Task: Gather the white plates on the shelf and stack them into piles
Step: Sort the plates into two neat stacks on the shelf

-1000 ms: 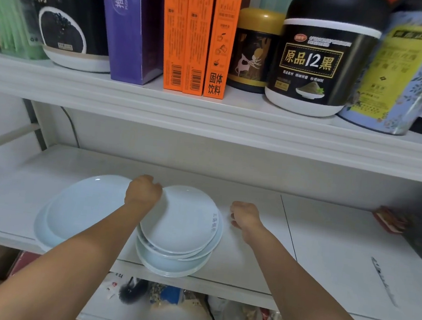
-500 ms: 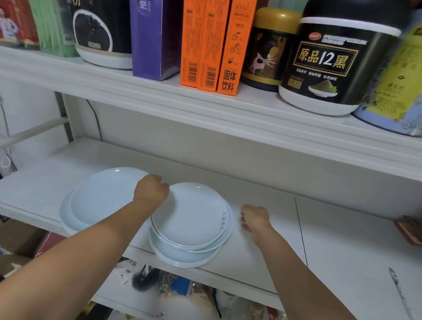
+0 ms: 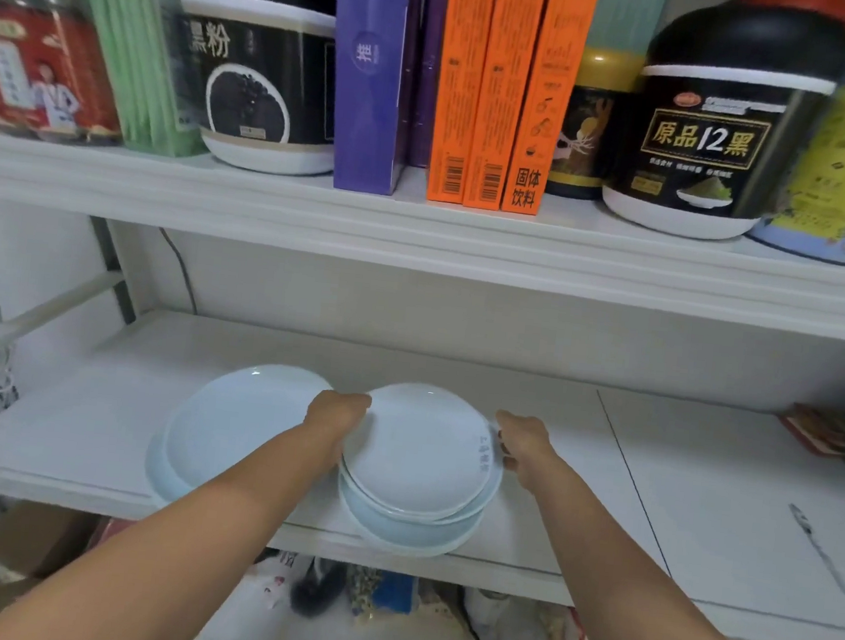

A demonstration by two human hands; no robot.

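The plate stack [image 3: 416,474] sits at lower centre of the frame on the white shelf [image 3: 574,489], between both hands. Left hand [image 3: 339,410] curls over its left rim, fingertips hidden. Right hand [image 3: 520,440] fingers [image 3: 501,434] are curled and clamp its right rim. A second plate pile [image 3: 234,430] lies just left.

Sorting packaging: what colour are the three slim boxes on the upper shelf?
Boxes: orange, head view.
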